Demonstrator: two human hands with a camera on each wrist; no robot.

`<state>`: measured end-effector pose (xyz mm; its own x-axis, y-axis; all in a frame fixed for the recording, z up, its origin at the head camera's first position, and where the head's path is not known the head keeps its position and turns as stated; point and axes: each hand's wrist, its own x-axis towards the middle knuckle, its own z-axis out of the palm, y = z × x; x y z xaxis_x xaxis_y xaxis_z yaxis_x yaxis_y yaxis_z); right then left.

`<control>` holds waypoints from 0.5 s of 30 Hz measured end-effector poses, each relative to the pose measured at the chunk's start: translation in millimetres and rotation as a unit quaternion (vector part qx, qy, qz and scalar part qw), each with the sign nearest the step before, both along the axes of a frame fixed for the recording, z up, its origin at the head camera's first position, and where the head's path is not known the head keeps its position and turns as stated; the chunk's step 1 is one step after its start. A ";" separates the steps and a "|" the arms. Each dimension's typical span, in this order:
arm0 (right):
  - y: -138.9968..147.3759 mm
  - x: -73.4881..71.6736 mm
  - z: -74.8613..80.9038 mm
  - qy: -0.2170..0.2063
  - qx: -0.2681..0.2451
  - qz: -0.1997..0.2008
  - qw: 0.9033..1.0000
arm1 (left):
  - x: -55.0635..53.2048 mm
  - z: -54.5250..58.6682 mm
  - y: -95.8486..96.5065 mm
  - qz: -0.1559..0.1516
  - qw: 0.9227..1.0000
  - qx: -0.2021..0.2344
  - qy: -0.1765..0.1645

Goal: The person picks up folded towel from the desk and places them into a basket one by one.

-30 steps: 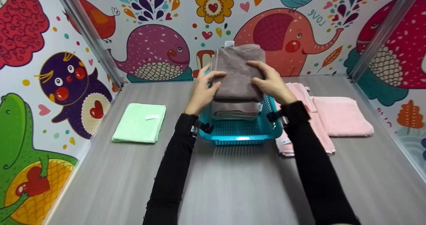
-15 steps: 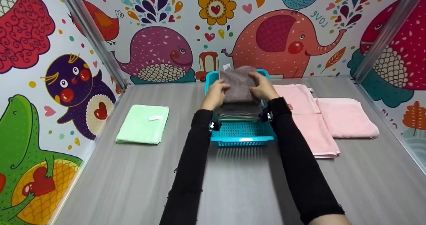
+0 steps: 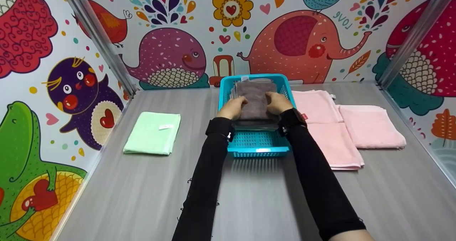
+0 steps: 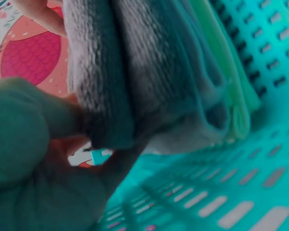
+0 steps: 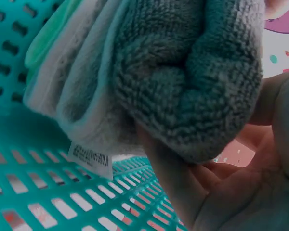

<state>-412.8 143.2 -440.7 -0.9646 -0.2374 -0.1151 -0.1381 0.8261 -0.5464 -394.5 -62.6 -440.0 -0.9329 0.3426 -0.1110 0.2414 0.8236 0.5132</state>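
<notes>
A folded grey-brown towel (image 3: pixel 255 100) lies at the top of a stack inside the turquoise basket (image 3: pixel 258 150). My left hand (image 3: pixel 232 108) grips its left edge, thumb on top and a finger underneath, as the left wrist view shows. On the opposite edge, my right hand (image 3: pixel 278 103) holds the same towel (image 5: pixel 197 91) between thumb and fingers. Below it sit other folded greyish towels (image 4: pixel 159 62), then a green one (image 4: pixel 221 53) at the bottom. A white barcode label (image 5: pixel 91 160) hangs from the stack.
Left of the basket lies a folded light green towel (image 3: pixel 153 132) with a white label. Two folded pink towels, one nearer the basket (image 3: pixel 331 137) and one farther right (image 3: pixel 370 127), lie close together on the grey table (image 3: pixel 249 201). Patterned walls (image 3: pixel 171 55) enclose the back and sides.
Both hands have lowered the grey-brown towel from above the basket onto the stack inside it. It was tilted up earlier and now lies flatter. The other towels stay where they were.
</notes>
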 end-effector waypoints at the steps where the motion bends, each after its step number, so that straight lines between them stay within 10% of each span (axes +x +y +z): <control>1: -1.0 1.0 -0.5 -0.003 0.004 0.000 1.000 | 1.2 -0.2 -0.1 -0.003 1.000 -0.007 -0.007; 15: -5.0 -1.3 -7.3 0.021 0.052 -0.021 0.998 | -4.3 -2.6 4.5 -0.034 0.996 -0.057 -0.067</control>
